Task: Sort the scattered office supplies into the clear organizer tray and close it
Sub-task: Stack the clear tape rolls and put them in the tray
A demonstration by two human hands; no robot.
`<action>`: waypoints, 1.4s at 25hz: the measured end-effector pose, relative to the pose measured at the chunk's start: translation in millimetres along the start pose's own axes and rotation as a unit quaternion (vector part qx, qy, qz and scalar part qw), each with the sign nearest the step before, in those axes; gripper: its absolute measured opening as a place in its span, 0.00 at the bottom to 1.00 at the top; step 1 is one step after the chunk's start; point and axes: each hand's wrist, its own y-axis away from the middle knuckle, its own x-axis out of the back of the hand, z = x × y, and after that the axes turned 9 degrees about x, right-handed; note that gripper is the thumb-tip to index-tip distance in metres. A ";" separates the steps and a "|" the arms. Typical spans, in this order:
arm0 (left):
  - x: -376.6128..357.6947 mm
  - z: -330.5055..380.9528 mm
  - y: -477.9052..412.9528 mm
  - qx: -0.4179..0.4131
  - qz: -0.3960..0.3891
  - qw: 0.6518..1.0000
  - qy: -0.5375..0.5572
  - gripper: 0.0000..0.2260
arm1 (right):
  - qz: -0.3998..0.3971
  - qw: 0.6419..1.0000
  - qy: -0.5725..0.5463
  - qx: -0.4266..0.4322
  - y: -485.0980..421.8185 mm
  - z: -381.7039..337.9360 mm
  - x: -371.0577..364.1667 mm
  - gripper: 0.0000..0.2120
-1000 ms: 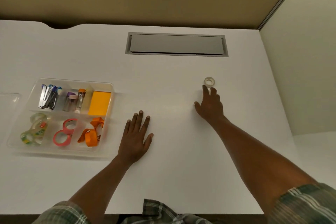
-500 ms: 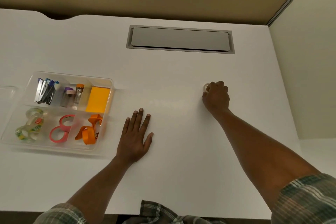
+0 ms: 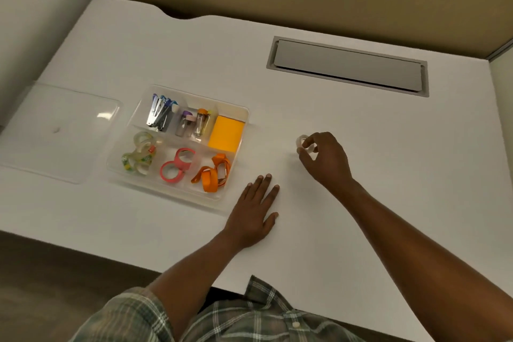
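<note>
**Right hand (image 3: 326,159) now carries the tape roll (image 3: 303,141)**

Head view: a second ago the roll lay on the desk (image 3: 388,147); now curled fingertips pinch it, right of the organizer tray (image 3: 166,193) and apart from it. Left hand (image 3: 254,214) lies flat, fingers straight, beside the tray's near right corner. The lid (image 3: 55,130) lies left of the tray.

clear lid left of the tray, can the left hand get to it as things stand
Probably yes. The left hand lies flat and empty on the table by the near right corner of the tray, which sits between it and the lid, but bare table in front leaves a way.
</note>
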 end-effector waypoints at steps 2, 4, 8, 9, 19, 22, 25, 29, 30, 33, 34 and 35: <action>2.6 -20.9 23.7 -0.021 -0.004 1.000 0.002 0.28 | -0.012 0.998 -0.015 0.066 -12.3 -46.0 -22.8 0.09; 7.9 -44.3 44.7 -0.041 -0.007 0.999 0.008 0.26 | -0.043 0.991 -0.027 0.123 -24.3 -92.3 -51.3 0.09; 23.6 -88.5 77.4 -0.062 0.009 0.998 0.028 0.24 | -0.105 0.973 -0.029 0.203 -43.5 -173.8 -110.4 0.09; 27.7 -101.0 86.2 -0.059 0.021 0.998 0.029 0.24 | -0.117 0.968 -0.025 0.221 -48.2 -192.3 -126.0 0.09; 76.0 -211.8 136.8 0.174 0.199 0.955 0.136 0.07 | -0.174 0.940 0.059 0.288 -83.8 -281.2 -218.4 0.10; 103.3 -231.7 122.3 0.289 0.275 0.885 0.242 0.04 | -0.190 0.935 0.075 0.291 -86.3 -287.4 -225.7 0.13; 132.3 -248.9 97.4 0.346 0.297 0.827 0.328 0.09 | -0.149 0.955 0.055 0.250 -84.4 -277.0 -214.4 0.15; 155.3 -259.0 64.2 0.328 0.280 0.838 0.335 0.14 | -0.041 0.981 0.057 0.183 -78.7 -227.9 -179.0 0.17; 157.2 -259.9 58.3 0.329 0.267 0.844 0.329 0.15 | -0.025 0.986 0.067 0.149 -74.3 -212.2 -170.0 0.18; 159.3 -258.0 47.3 0.349 0.241 0.850 0.313 0.23 | 0.017 0.996 0.081 0.029 -53.1 -168.2 -147.2 0.24; 159.3 -255.1 44.8 0.352 0.239 0.850 0.311 0.24 | 0.031 0.997 0.072 -0.017 -45.2 -156.0 -140.4 0.25; 158.6 -251.2 43.5 0.353 0.239 0.850 0.309 0.24 | 0.036 0.995 0.057 -0.068 -37.9 -146.6 -134.8 0.27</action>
